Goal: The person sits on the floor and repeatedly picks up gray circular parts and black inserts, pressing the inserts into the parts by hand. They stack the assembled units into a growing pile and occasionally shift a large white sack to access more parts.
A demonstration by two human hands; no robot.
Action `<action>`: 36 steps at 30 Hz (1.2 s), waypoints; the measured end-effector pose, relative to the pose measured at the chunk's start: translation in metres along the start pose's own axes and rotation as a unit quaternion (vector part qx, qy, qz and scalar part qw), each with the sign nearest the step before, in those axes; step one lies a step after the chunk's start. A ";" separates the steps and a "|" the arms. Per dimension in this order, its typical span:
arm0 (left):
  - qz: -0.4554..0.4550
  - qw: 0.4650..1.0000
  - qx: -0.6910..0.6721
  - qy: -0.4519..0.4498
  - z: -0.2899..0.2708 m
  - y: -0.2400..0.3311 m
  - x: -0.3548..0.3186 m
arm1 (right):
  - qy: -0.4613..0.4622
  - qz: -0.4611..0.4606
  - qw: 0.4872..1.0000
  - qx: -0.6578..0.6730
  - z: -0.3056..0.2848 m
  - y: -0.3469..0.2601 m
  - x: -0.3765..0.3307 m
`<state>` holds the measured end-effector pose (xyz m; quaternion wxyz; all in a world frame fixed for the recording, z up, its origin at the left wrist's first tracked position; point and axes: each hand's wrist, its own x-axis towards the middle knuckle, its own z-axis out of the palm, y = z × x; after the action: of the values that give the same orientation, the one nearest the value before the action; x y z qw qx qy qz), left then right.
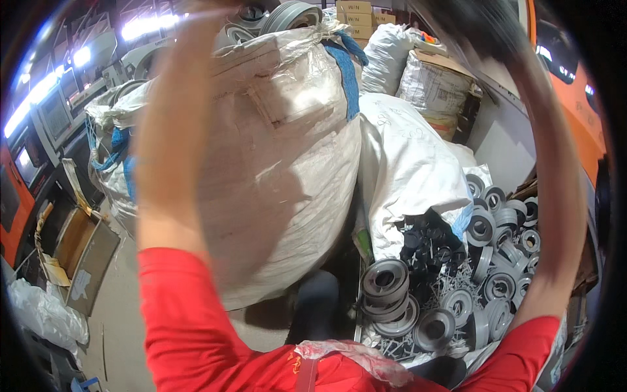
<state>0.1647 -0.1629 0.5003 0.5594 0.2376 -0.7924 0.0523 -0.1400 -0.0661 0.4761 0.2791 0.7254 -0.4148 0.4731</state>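
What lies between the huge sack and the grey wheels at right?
Between the huge sack and those wheels, the head view shows a smaller white sack, black pieces at its lower end.

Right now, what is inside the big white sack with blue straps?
Gray round parts show at the mouth of the big white sack; its wall hides whatever lies deeper.

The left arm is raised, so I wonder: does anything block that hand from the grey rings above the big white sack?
Nothing visible stands between the left hand and the grey rings above the big white sack; the hand is blurred and cropped, so contact is unclear.
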 end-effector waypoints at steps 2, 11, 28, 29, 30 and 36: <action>-0.056 0.990 0.125 -0.014 -0.074 -0.042 0.008 | -0.008 -0.037 0.999 0.025 0.025 -0.037 0.084; -0.260 0.838 0.464 -0.119 -0.265 -0.090 -0.090 | -0.326 -0.067 0.941 -0.056 0.125 0.007 -0.010; 0.003 0.978 0.125 -0.168 0.028 0.035 -0.254 | -0.561 0.262 0.785 -0.003 0.006 0.166 -0.355; -0.011 0.964 0.143 -0.222 0.068 0.066 -0.269 | -0.586 0.216 0.775 -0.091 0.004 0.186 -0.407; -0.151 0.957 0.000 -0.247 0.100 0.087 -0.302 | -0.535 0.250 0.804 -0.075 0.000 0.175 -0.447; -0.361 0.832 -0.154 -0.393 0.246 0.091 -0.373 | -0.674 0.381 0.629 -0.068 -0.026 0.160 -0.607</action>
<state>0.0103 -0.0500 0.0863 0.2095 0.4180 -0.8009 -0.3740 -0.4168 0.0796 -0.0689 -0.2349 0.5984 -0.7576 -0.1133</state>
